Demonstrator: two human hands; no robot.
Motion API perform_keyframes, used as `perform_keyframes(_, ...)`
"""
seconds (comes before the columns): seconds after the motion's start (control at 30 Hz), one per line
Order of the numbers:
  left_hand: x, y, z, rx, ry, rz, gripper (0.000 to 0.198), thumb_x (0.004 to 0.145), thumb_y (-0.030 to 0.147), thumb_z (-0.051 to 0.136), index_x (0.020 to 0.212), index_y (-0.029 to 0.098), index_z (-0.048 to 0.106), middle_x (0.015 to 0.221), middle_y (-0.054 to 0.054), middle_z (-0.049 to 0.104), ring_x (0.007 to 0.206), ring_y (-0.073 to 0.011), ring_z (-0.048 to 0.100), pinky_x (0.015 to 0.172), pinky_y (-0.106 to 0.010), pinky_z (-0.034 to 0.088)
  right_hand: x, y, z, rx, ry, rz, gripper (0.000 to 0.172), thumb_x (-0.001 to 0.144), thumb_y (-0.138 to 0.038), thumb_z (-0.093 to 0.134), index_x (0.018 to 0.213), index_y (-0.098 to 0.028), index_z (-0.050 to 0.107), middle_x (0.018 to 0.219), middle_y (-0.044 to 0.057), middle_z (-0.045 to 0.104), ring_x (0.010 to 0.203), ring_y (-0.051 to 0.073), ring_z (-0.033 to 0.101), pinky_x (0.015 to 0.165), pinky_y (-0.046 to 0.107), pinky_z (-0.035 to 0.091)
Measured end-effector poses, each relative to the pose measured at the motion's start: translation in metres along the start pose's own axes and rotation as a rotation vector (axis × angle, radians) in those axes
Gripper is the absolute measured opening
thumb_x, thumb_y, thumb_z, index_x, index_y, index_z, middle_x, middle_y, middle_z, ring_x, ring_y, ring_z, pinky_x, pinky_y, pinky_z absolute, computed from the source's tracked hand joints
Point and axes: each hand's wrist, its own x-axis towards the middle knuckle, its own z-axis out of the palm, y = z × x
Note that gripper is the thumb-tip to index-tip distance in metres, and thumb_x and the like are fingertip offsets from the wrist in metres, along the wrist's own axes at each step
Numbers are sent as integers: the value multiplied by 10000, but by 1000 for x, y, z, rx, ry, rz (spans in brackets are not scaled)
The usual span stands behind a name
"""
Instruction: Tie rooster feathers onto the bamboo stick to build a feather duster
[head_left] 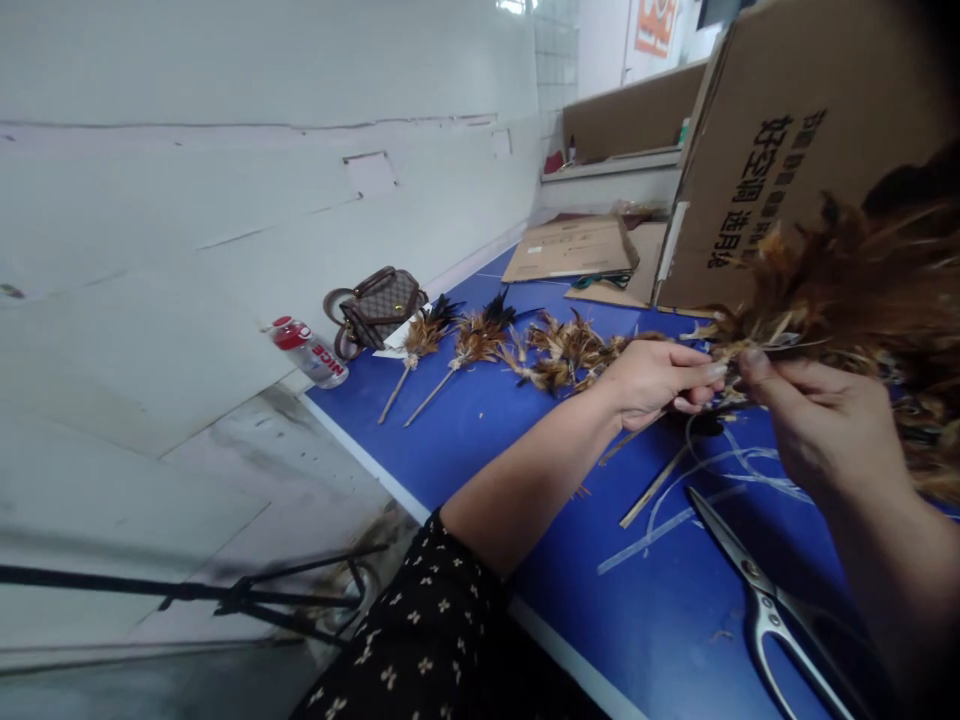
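Note:
My left hand [664, 385] is closed in a pinch around the bound base of a bunch of brown feathers [795, 285], with a thin stick running out below the fingers. Close beside it, my right hand [836, 420] pinches at the same base with thumb and forefinger; a pale strand shows near the thumb, and the exact grip is partly hidden. Below the hands lie a wooden stick [652, 490] and clear plastic strips [649, 543]. Scissors [750, 572] rest on the blue table with their blades pointing away from me.
Two small feather dusters [416, 350] [461, 352] and a feather pile [566, 350] lie along the table [450, 440]. Behind them are a handbag [382, 308] and a bottle [311, 352]. A large cardboard box [795, 130] stands at the back right; tripod legs [247, 597] are lower left.

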Motion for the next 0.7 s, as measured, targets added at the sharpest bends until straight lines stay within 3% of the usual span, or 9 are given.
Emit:
perform_keyframes(0.23,-10,27,-11,125,107,151,387,817,383,945,728,128,668,612,19,533,567,-55,427,535,-205,296,-12,-18,18,18,-43,-67,462,1025,-583,664,976,-157,837,789,43,723,694,167,598,655,296,442)
perform_keyframes(0.33,-14,44,-23,65,184,255,361,804,333,957,733,133,665,641,11,531,608,-72,433,570,-215,323,-23,-10,44,-4,-217,-186,360,1004,-473,679,1137,-183,845,939,78,799,821,222,711,788,342,539)
perform_keyframes(0.4,-16,54,-32,20,240,297,348,801,302,958,739,135,660,664,10,529,627,-76,433,587,-219,321,-34,-4,66,-48,-394,-337,299,998,-414,663,1106,-209,853,981,93,802,874,242,740,860,378,571)
perform_keyframes(0.53,-18,66,-42,-38,315,360,305,878,271,892,740,132,659,650,19,503,615,-68,400,581,-216,285,-55,-4,107,-247,-730,-573,310,1056,-267,539,1137,-251,838,978,81,722,856,217,691,803,336,551)
perform_keyframes(0.7,-16,67,-40,-104,382,382,356,817,284,947,715,127,644,667,11,542,612,-57,417,573,-209,285,-64,-11,135,-375,-852,-570,260,1039,-187,530,982,-230,780,949,78,692,895,229,642,821,332,511)
